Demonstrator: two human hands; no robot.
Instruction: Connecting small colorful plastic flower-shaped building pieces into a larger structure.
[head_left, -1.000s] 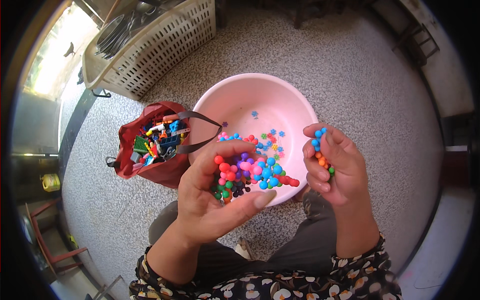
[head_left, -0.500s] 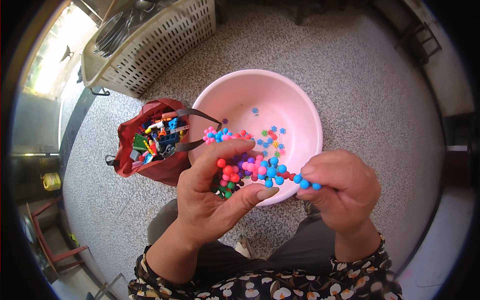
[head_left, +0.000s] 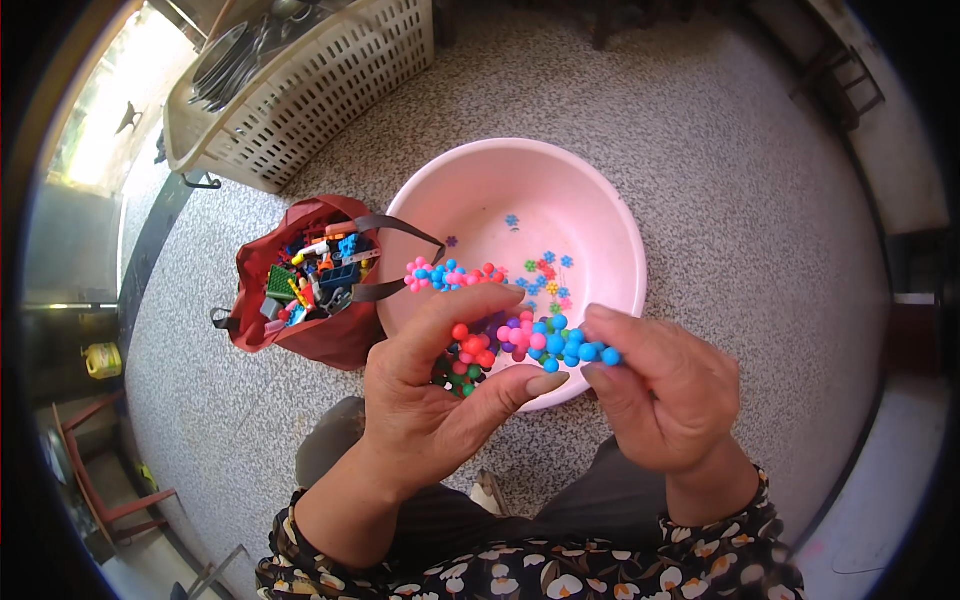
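My left hand [head_left: 440, 400] cups a cluster of joined knobbly plastic pieces [head_left: 505, 335] in red, pink, purple, green and blue, held over the near rim of a pink basin [head_left: 600, 230]. My right hand [head_left: 670, 400] pinches a blue piece [head_left: 590, 352] at the cluster's right end, touching it. A short chain of pink, blue and red pieces [head_left: 450, 275] sticks out above my left fingers. Several loose flower-shaped pieces [head_left: 545, 270] lie on the basin's bottom.
A red bag [head_left: 310, 290] full of mixed building bricks sits left of the basin on the speckled floor. A cream slatted basket [head_left: 300, 90] with dishes stands at the back left. Dark furniture legs [head_left: 840, 70] are at the upper right.
My right hand, first raised apart with blue pieces, came down and left to meet the cluster in my left hand. The left hand stayed over the basin.
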